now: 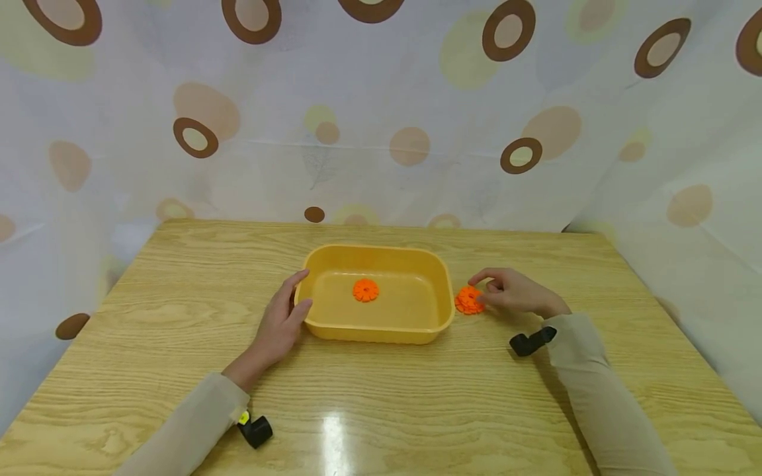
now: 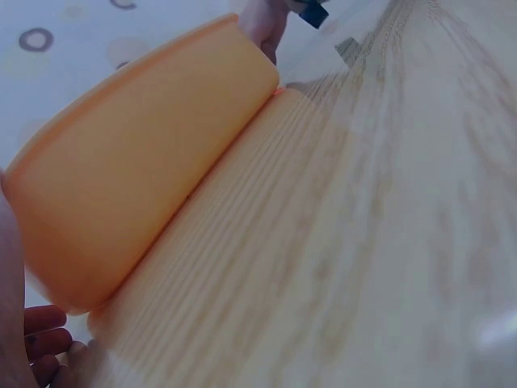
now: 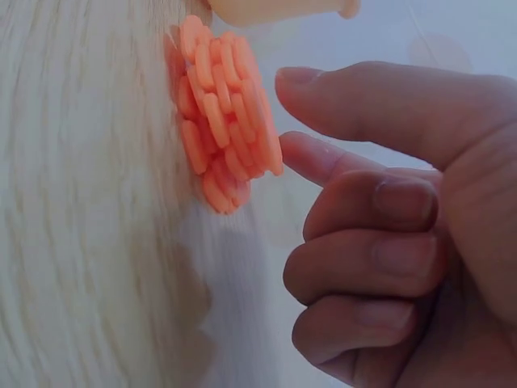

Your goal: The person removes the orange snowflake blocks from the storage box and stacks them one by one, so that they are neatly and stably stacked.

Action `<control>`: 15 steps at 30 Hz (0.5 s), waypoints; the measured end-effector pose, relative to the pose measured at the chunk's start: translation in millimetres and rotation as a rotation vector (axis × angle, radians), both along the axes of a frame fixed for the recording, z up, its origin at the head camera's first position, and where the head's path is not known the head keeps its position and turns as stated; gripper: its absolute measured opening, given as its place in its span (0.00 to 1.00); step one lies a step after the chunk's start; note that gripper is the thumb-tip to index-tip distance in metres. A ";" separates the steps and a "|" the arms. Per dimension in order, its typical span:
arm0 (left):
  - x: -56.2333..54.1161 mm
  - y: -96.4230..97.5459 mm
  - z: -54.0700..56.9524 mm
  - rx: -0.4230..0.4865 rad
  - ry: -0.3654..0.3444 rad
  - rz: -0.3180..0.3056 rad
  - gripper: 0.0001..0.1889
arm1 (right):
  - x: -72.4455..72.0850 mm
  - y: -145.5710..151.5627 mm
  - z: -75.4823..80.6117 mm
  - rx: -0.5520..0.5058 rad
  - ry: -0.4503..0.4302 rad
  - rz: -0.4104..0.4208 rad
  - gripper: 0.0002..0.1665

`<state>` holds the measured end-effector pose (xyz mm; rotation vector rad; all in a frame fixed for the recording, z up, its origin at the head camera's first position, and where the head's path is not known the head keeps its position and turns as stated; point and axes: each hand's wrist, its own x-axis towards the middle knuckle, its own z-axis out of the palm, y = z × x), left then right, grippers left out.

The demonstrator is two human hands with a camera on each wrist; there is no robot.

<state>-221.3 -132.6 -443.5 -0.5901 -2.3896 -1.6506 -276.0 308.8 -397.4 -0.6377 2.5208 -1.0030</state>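
Observation:
A yellow plastic basin stands on the table, and one orange flower-shaped disc lies flat inside it. My left hand holds the basin's left end, thumb at the rim and fingers along the outer wall. To the right of the basin sits a small stack of orange flower-shaped discs. My right hand is beside that stack, thumb and index finger apart. In the right wrist view its index fingertip is at the top disc's edge; whether it touches is unclear. The other fingers are curled in.
The wooden table reaches back to a white curtain with brown and green circles. More curtain hangs at both sides. A black wrist camera sits by the left sleeve, another wrist camera by the right.

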 end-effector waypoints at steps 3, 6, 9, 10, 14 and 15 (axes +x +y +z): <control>-1.9 0.0 1.0 -0.001 0.003 -0.011 0.26 | -1.1 -1.6 -1.0 -0.007 0.015 -0.015 0.18; -2.7 0.0 1.4 -0.004 0.006 -0.014 0.26 | -1.9 -2.6 -1.7 -0.029 0.017 -0.032 0.18; -1.7 -0.2 0.4 -0.009 0.006 -0.004 0.25 | -3.1 -3.3 -2.4 -0.049 0.020 -0.042 0.18; -1.1 -0.3 0.0 -0.013 0.006 0.000 0.25 | -3.2 -3.7 -2.0 -0.049 0.024 -0.051 0.17; -0.2 -0.7 -0.3 -0.020 0.004 0.003 0.25 | -4.7 -7.1 0.6 -0.047 0.060 -0.076 0.17; -0.1 -1.1 -0.1 -0.022 0.003 0.005 0.25 | -5.2 -8.8 1.7 -0.046 0.063 -0.084 0.17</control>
